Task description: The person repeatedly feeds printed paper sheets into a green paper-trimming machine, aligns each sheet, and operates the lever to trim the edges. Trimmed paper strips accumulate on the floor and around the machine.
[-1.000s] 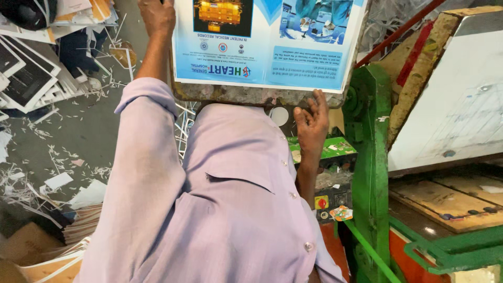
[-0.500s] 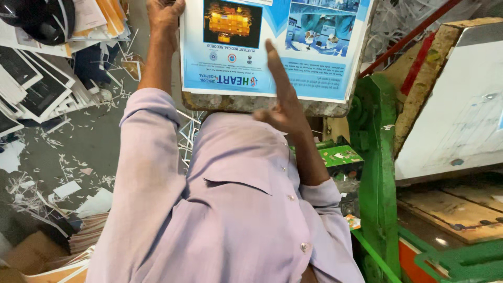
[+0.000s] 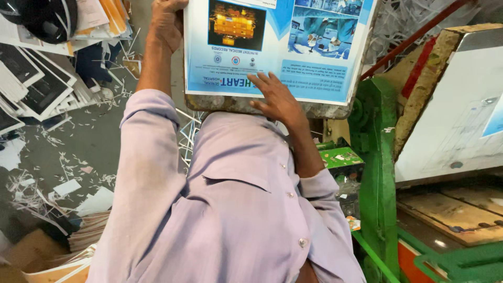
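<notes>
A blue and white printed sheet [image 3: 277, 42] with photo panels lies on a worn grey board [image 3: 236, 105] in front of my chest. My left hand [image 3: 166, 23] is closed on the left edge of the sheet and board, near the top of the view. My right hand [image 3: 277, 97] lies flat on the near part of the sheet, fingers spread, holding nothing. My lilac shirt [image 3: 236, 199] fills the lower middle of the view.
A green machine frame [image 3: 374, 173] stands at the right beside a tilted white plate [image 3: 456, 126] and a wooden board [image 3: 445, 207]. Paper offcuts [image 3: 63, 173] litter the floor at the left. Stacks of printed sheets [image 3: 36, 89] lie at the upper left.
My right hand has come up from under the board's near edge onto the face of the sheet. The left hand has kept its hold on the left edge.
</notes>
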